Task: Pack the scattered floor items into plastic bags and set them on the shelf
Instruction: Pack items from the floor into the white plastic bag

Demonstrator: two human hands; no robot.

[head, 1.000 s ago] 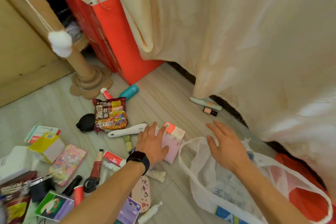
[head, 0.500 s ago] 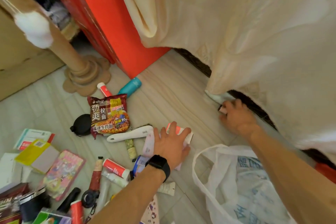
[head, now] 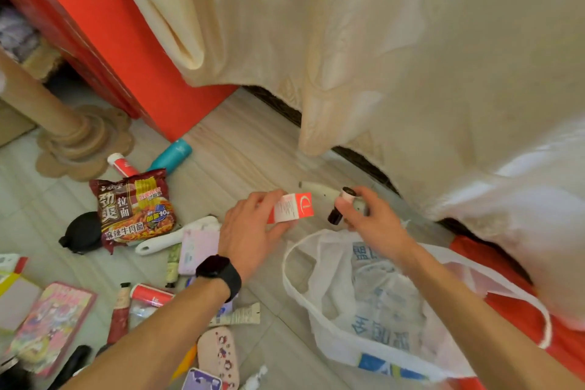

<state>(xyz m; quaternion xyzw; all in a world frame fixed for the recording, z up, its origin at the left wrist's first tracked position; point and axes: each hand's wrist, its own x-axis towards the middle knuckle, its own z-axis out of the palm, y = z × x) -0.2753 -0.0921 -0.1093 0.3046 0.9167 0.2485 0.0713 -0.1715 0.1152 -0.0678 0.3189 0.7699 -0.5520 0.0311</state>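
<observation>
Left hand [head: 250, 228] gripping a small red-and-white box [head: 292, 207], right hand [head: 373, 222] pinching a dark little bottle [head: 340, 206] plus a pale tube [head: 318, 189]. Open plastic bag [head: 373, 301] at 5 o'clock. Noodle packet [head: 134, 206] lying at 9 o'clock on the floor [head: 228, 149].

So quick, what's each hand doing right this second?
Left hand: closed on a small red and white box.
Right hand: closed on a small dark bottle and a white tube, above the white plastic bag.
</observation>
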